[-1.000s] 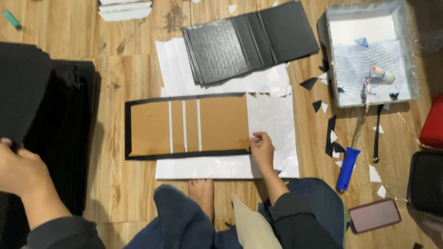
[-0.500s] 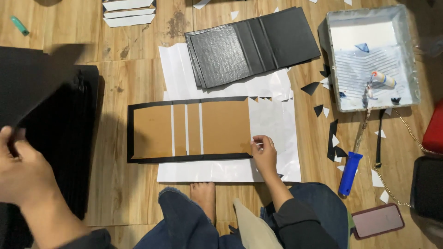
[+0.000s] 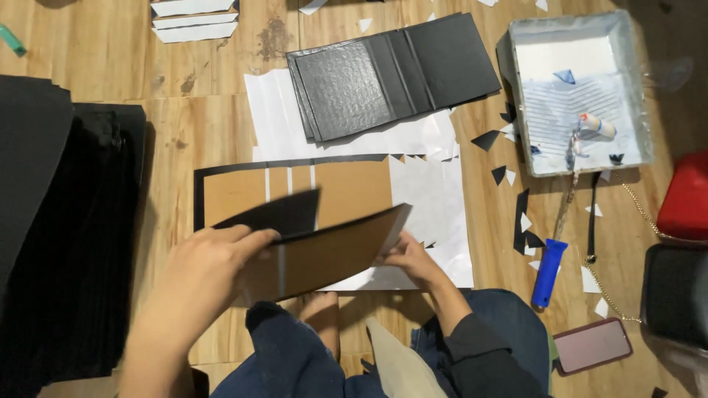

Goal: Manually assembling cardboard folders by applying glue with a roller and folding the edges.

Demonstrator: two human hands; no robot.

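A brown cardboard cover with a black paper border [image 3: 354, 188] lies on white paper sheets [image 3: 435, 191] on the wooden floor. Its near edge is lifted and tilted up toward me. My left hand [image 3: 210, 273] grips the raised left part, thumb under a black flap. My right hand [image 3: 409, 258] pinches the lifted right corner. My knees and a bare foot show just below the cover.
Finished black covers [image 3: 383, 70] lie stacked behind. A pile of black sheets [image 3: 59, 221] fills the left. At the right stand a paint tray [image 3: 575, 88] with a blue-handled roller [image 3: 549, 269], a phone [image 3: 594, 345], black scraps and a red object [image 3: 686, 195].
My left hand left the black pile and came across to the cover. Both hands now hold its near edge, which has lifted off the white paper.
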